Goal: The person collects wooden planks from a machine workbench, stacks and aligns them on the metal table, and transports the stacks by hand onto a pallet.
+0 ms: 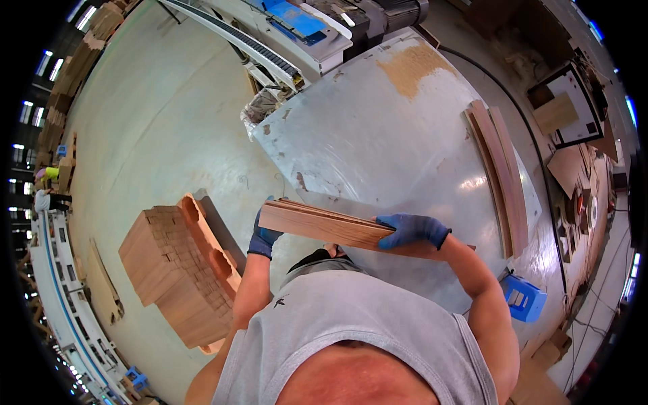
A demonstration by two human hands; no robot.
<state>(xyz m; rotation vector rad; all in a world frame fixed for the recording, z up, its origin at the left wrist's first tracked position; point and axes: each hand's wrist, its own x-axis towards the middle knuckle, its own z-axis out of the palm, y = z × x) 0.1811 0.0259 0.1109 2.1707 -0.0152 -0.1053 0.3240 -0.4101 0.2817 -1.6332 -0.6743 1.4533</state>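
Both my hands wear blue gloves and carry a small stack of long brown wood planks (pixel 324 225) in front of my body. My left hand (pixel 264 236) is closed round the stack's left end. Farther along toward the right end, my right hand (pixel 413 231) grips it, fingers over the upper edge and side. The stack lies across the near edge of a pale metal-topped table (pixel 378 155). At the table's right side rest several more long planks (pixel 496 179), side by side.
Left of me a big stack of planks (pixel 179 263) stands on the floor beside an orange pallet (pixel 209 243). A machine with a roller conveyor (pixel 236 37) adjoins the table's far left corner. A blue plastic stool (pixel 523 298) is at the right. Another person (pixel 46 199) is far left.
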